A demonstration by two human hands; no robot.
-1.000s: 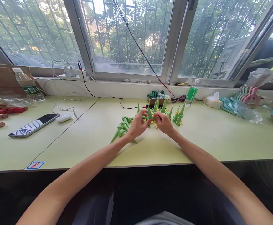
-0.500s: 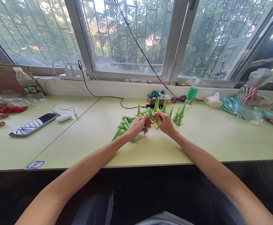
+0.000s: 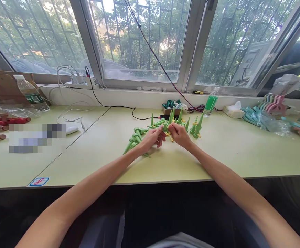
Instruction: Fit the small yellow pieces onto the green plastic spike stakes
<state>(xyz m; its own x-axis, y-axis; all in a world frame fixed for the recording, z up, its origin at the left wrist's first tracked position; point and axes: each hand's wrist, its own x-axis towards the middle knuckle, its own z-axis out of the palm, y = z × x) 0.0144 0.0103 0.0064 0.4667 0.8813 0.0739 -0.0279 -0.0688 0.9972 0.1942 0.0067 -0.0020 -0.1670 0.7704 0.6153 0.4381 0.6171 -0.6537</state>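
Left hand [image 3: 152, 137]: thumb and fingertips pinched narrow on a green spike [image 3: 165, 127], held between the two hands above the counter [image 3: 98, 162]. Right hand [image 3: 181, 134]: curled closed just beside that spike, thumb against forefinger; cannot tell what, if anything, is inside the curl. Upright spikes [image 3: 199, 128] stand behind and to the right of the hands. Fallen spikes [image 3: 134, 140] lie in a heap near the left wrist. Yellow pieces [image 3: 172, 139] lie below the right hand, partly hidden. Bottle [image 3: 211, 103] with green label stands farther back, right.
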